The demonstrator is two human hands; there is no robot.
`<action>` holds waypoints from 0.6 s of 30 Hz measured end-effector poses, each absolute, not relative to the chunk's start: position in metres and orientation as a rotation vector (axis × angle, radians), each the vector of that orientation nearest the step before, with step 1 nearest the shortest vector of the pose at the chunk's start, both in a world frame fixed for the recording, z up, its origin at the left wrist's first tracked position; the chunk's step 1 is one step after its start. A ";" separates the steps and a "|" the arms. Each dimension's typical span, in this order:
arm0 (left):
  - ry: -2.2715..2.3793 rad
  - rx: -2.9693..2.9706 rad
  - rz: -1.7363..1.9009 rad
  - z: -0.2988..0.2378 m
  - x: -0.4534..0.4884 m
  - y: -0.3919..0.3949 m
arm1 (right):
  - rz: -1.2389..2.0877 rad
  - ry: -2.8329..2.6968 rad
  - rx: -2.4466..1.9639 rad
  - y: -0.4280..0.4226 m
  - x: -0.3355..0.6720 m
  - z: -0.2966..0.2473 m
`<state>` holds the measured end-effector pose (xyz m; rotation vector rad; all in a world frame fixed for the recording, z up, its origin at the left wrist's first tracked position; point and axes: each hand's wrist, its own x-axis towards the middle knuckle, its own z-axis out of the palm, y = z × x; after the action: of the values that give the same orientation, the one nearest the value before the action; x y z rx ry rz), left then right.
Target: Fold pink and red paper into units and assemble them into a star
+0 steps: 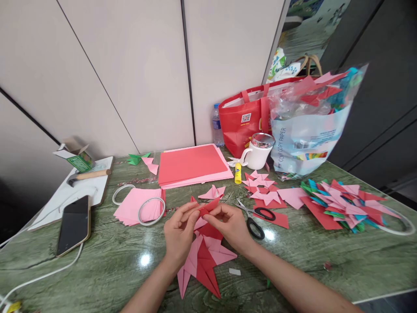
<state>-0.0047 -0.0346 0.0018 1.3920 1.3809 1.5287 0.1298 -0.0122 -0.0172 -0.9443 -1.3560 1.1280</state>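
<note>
A small red folded paper piece [204,209] is pinched between my left hand [181,228] and my right hand [232,224]. Both sets of fingers are closed on it, and parts of it are hidden behind them. Below my hands lies a pointed star [206,256] of pink and red folded paper; whether the held piece touches it I cannot tell. Just beyond my fingers is a pink folded piece [213,192]. Black-handled scissors [256,217] lie to the right of my right hand, their blades partly open.
Pink squares [133,211] lie under a white ring [151,211]. Red and pink sheets [193,163], a glue stick [238,173], a white mug [259,152] and a red bag [241,130] stand behind. Folded-paper piles [345,202] lie right; a phone [74,224] and hammer [89,175] left.
</note>
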 end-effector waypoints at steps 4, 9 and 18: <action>1.366 1.202 1.504 0.003 -0.002 -0.035 | 1.263 -1.269 -0.950 -0.009 0.131 -0.021; 1.363 1.110 1.485 0.001 -0.006 -0.031 | 1.375 -1.328 -0.925 -0.001 0.134 -0.020; 1.267 1.156 1.173 0.005 -0.013 -0.022 | 1.375 -1.498 -0.963 0.008 0.148 -0.011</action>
<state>-0.0133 -0.0219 0.0045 1.1562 1.2673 1.1727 0.1483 0.0084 -0.0113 -0.9632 -1.4976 1.3749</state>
